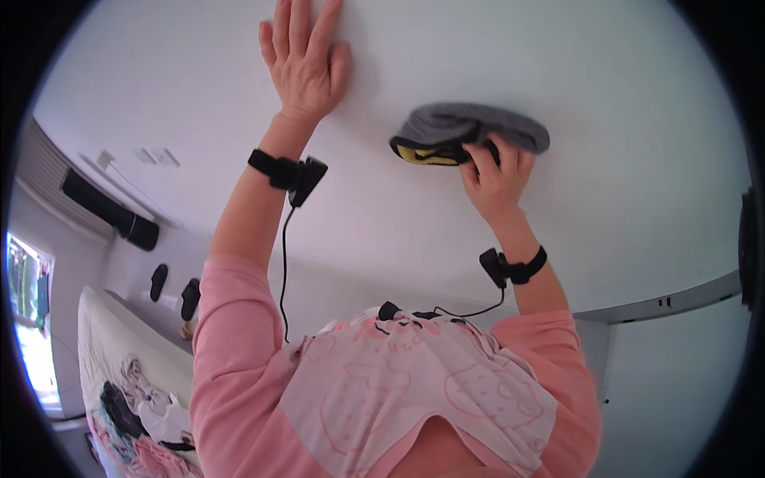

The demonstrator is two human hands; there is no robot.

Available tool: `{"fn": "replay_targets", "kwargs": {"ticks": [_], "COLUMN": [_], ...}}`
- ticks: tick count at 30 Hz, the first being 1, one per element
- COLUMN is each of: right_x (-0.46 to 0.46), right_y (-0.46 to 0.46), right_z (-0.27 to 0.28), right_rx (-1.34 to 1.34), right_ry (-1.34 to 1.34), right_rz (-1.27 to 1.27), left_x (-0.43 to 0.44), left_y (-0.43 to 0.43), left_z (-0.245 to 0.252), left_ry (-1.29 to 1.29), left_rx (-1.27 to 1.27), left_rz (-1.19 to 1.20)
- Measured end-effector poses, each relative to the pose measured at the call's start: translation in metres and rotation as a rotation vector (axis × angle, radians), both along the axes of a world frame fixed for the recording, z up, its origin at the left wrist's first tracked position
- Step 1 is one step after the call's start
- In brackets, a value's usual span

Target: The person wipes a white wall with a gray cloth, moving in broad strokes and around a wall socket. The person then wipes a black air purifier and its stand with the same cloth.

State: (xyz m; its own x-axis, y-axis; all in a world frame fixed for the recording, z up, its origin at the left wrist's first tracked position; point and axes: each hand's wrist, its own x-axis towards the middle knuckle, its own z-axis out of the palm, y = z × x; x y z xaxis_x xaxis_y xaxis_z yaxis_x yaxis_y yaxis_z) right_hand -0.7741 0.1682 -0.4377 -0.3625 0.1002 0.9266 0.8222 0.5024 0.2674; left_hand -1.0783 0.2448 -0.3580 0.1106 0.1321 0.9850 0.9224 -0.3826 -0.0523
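My left hand [305, 71] lies against the white wall [382, 221], fingers apart and holding nothing; its fingertips reach the top of the picture. To its right, my right hand [499, 173] grips a folded, plush cleaning cloth [472, 122]. The cloth is grey with black edging, and a yellow side shows at its lower left fold. It appears pressed to the wall, slightly blurred. Some of my right fingertips are hidden in its folds.
Black straps with small devices [305, 179] and cables circle both my wrists. At left are wall sockets [164, 156], a black tower-shaped appliance [110, 209], black slippers [190, 299] and a bed [101, 322] with heaped clothes [143, 412]. A door frame [663, 302] stands at right.
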Motion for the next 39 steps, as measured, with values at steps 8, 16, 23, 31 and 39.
{"fn": "replay_targets", "kwargs": {"ticks": [8,16,23,31,39], "right_x": [-0.015,-0.066,-0.132,-0.221,-0.331], "right_y": [-0.026,-0.030,-0.017,0.006,0.027], "right_z": [-0.092,-0.050,-0.029,-0.026,-0.023], "right_rx": [-0.321,-0.481,-0.469,-0.424,-0.478], "right_ry": [0.104,0.265,0.155,0.119,0.057], "right_rz": [-0.049,0.202,0.097,0.023,-0.017], "left_x": [0.001,0.008,-0.024,-0.117,-0.223], "left_y": [0.003,-0.006,-0.007,-0.008,-0.034], "left_z": [-0.002,0.003,-0.008,-0.033,-0.080], "left_ry": [0.013,0.019,0.174,0.429,-0.092], "left_rx": [0.034,-0.019,-0.045,-0.093,-0.299], "left_rz": [0.035,-0.005,-0.108,-0.139,-0.419]}}
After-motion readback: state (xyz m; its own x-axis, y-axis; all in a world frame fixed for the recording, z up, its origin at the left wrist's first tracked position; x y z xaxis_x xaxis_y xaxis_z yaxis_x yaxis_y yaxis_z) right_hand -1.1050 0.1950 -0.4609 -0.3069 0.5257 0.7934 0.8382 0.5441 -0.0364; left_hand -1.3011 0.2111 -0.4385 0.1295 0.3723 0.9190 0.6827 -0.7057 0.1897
